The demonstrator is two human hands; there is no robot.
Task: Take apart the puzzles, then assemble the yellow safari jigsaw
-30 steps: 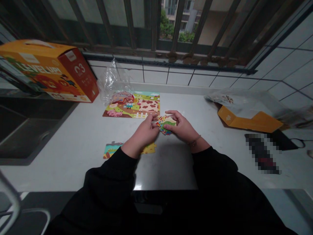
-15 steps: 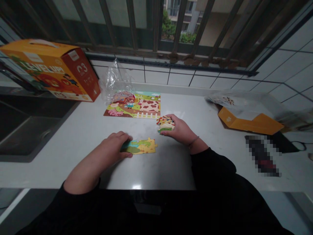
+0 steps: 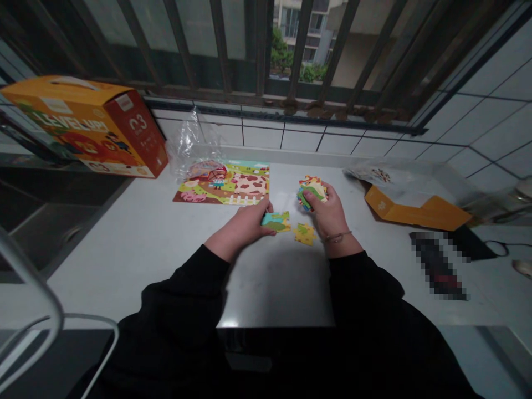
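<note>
Between the thumb and fingers of my left hand is a blue-and-green jigsaw puzzle piece, close over the counter. A separate yellow puzzle piece with green on it lies just right of it, apart from it. My right hand is closed around a stack of puzzle pieces, thumb on top, raised a little behind the yellow piece. Behind my left hand lies a farm picture puzzle with a cow, pigs and a barn; crumpled clear plastic covers its left corner.
An orange box stands at the left by the dark sink. Clear plastic wrap rests against the back wall. At right are an orange tray-like carton, a plastic bag and a blurred dark object. A white cable crosses the lower left.
My left hand has moved right and away from me with the blue-green piece. The yellow piece is now apart from it. My right hand has lifted and turned the stack, shifting right.
</note>
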